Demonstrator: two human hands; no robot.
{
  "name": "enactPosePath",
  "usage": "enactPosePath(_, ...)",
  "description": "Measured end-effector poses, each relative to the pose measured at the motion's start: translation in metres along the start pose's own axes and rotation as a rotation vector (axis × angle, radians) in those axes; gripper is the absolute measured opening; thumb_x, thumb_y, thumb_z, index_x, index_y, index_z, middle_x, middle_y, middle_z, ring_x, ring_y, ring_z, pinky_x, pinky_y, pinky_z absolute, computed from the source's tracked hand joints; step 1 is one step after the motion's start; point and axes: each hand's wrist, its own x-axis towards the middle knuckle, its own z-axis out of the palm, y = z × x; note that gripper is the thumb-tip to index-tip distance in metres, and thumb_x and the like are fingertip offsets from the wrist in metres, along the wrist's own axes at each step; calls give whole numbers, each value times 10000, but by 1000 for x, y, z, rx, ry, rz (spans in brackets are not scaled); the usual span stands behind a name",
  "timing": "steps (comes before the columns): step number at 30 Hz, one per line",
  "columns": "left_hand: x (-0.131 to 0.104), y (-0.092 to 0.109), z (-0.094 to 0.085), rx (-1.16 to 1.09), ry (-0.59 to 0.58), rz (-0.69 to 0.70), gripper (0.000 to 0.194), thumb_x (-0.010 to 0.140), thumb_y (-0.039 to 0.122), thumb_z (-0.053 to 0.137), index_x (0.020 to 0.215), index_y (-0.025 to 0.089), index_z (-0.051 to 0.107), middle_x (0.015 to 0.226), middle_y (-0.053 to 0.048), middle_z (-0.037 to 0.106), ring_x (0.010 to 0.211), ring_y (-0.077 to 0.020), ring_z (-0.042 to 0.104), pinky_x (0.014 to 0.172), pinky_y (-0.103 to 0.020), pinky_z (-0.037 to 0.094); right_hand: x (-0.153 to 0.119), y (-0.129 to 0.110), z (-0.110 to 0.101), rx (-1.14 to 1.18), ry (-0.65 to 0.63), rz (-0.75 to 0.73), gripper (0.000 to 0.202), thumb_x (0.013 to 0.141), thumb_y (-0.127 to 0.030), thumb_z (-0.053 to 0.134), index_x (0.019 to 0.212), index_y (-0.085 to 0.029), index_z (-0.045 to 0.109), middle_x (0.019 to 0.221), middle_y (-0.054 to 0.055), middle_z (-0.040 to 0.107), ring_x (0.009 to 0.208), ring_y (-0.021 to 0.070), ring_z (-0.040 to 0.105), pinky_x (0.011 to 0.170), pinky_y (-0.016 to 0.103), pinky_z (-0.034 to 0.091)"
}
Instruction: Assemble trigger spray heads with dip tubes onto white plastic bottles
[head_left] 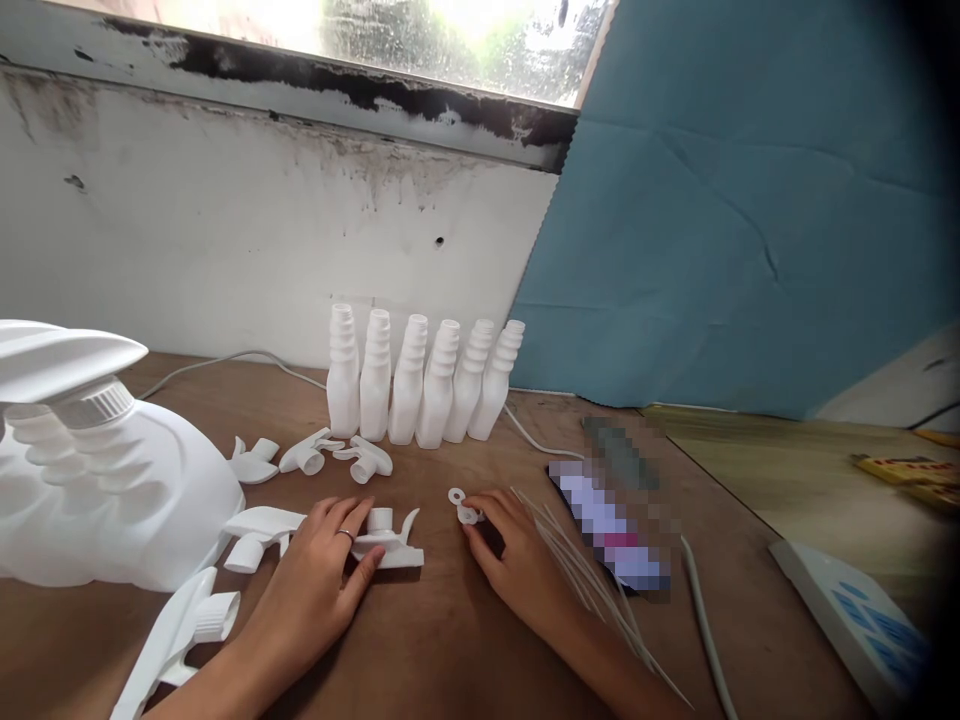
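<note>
My left hand (319,570) is closed on a white trigger spray head (401,552), which lies on its back on the table with its collar and trigger pointing up. The thumb and fingers are around its rear end. My right hand (514,545) has its thumb and index fingertips together on a small white washer (468,516). Touching that one, or just beyond it, is another white ring (456,496) with a hole in its middle. More spray heads lie around my left hand, among them one (259,530) beside the wrist and one (184,630) by the forearm.
Several white bottles (431,400) without caps stand in a row near the wall. A large white bottle (112,480) fills the left side. Thin tubes (592,590) lie beside my right forearm, near a blurred phone-like object (607,530). A grey cable (705,630) crosses the brown table (420,640).
</note>
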Motion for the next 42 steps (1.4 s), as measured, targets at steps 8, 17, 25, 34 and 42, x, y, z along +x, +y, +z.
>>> enactPosePath(8, -12, 23, 3, -570, -129, 22, 399, 960, 165, 434, 1309, 339, 350, 1166, 43, 548, 1000, -84, 561, 884, -165, 446, 1, -60, -9, 358, -102, 171, 142, 893, -143, 531, 1010, -208, 575, 936, -4, 572, 839, 162, 526, 737, 280, 389)
enactPosePath(17, -22, 27, 12, -655, -163, -11, 456, 949, 136, 480, 1313, 357, 318, 1150, 57, 552, 963, -63, 566, 863, -125, 431, -8, -65, 5, 432, -187, 54, 194, 880, -99, 569, 1040, -209, 573, 957, 3, 569, 845, 157, 527, 731, 262, 405)
enactPosePath(25, -20, 25, 15, -641, -175, 78, 437, 952, 98, 497, 1298, 334, 372, 1200, 36, 506, 1093, -86, 507, 965, -175, 395, -10, -60, 5, 449, -192, -142, 306, 897, -65, 560, 1156, -225, 577, 1119, 48, 562, 1019, 195, 532, 900, 321, 430)
enactPosePath(34, -19, 26, 7, -574, -171, 157, 446, 948, 81, 501, 1317, 307, 394, 1237, -3, 508, 1131, -111, 504, 977, -199, 413, -13, -56, 7, 341, -190, -202, 231, 923, -94, 559, 1124, -207, 556, 1099, 57, 567, 993, 206, 525, 893, 355, 406)
enactPosePath(42, -17, 27, 5, -484, -77, 289, 424, 958, 58, 463, 1341, 231, 407, 1233, -48, 525, 1125, -101, 516, 973, -167, 411, -10, -61, 3, 81, -313, -278, 123, 1013, -183, 511, 1121, -186, 570, 1059, 78, 596, 923, 223, 539, 861, 388, 397)
